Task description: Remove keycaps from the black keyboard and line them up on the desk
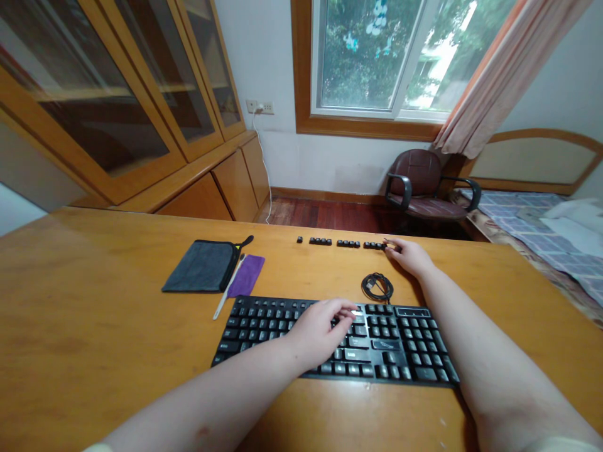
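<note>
A black full-size keyboard point(386, 345) lies on the wooden desk in front of me. My left hand point(325, 326) hovers over or rests on its middle, palm down with bent fingers near the top-row keys; nothing shows in it. Toward the desk's far edge, small black keycaps are lined up: a single keycap point(299, 240), then groups of several keycaps point(320, 241), more keycaps point(348, 243) and a last group point(373, 245). My right hand point(406, 256) reaches out to the right end of this row, its fingertips closed around the end keycap point(384, 247).
A coiled black cable point(377, 287) lies behind the keyboard. To the left are a dark grey cloth pouch point(200, 267), a purple cloth point(247, 275) and a thin white-handled brush point(223, 295). Beyond the desk stand an office chair point(417, 182), a bed point(532, 210) and a glass-door cabinet point(188, 150).
</note>
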Demonstrator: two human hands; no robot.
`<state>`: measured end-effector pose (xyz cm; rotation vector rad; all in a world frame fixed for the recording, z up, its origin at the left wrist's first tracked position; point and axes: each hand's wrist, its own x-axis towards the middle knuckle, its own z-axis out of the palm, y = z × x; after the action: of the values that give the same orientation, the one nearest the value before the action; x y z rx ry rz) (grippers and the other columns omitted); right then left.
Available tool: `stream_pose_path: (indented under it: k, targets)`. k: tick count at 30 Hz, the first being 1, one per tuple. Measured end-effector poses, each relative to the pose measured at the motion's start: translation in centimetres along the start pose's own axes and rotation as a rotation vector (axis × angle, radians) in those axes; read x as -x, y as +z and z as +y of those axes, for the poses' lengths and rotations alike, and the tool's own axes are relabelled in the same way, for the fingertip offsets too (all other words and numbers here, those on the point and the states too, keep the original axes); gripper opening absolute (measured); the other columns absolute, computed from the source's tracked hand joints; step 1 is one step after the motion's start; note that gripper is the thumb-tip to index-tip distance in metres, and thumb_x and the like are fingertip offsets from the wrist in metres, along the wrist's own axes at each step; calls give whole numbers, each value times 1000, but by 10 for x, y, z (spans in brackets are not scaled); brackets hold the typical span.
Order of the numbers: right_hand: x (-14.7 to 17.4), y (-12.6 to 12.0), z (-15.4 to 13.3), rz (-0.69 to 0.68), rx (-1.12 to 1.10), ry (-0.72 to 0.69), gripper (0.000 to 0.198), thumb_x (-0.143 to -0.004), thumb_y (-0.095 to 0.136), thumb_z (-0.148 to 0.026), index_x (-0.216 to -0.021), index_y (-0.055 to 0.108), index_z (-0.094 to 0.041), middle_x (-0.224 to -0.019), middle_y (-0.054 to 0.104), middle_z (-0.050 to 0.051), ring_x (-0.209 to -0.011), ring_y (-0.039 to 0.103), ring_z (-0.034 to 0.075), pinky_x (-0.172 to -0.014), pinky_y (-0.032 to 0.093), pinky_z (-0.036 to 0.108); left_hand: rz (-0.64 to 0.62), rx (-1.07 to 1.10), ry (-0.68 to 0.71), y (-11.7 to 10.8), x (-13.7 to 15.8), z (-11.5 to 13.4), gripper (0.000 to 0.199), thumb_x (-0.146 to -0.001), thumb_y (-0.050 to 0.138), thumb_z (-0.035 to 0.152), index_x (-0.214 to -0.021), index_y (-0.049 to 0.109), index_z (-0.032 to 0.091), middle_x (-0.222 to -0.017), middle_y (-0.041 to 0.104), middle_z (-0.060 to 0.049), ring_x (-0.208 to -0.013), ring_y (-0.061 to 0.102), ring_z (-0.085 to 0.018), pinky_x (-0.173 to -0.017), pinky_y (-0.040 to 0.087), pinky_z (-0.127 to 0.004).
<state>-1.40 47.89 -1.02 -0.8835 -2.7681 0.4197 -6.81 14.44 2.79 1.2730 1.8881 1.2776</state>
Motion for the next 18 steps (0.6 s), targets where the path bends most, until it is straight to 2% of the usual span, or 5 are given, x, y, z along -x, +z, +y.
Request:
stream_pose_path:
  k: [10, 18]
  targets:
    - [-1, 0, -1, 2, 32, 25, 44, -80, 50, -47, -115, 62, -24, -95, 70, 8, -85, 63, 23, -67, 45, 29, 0, -2, 2, 1, 1, -3, 23, -86, 46, 25, -105, 59, 20, -97, 67, -3, -91, 61, -15, -85, 47, -29]
    - [0, -1, 4, 47, -51, 12, 43, -84, 46, -46, -116, 61, -22, -100, 69, 9, -89, 62, 25, -72, 46, 32, -12, -124, 23, -3, 2, 4, 17, -85, 47, 24, -92, 62, 22, -91, 66, 0, -88, 59, -15, -80, 45, -28]
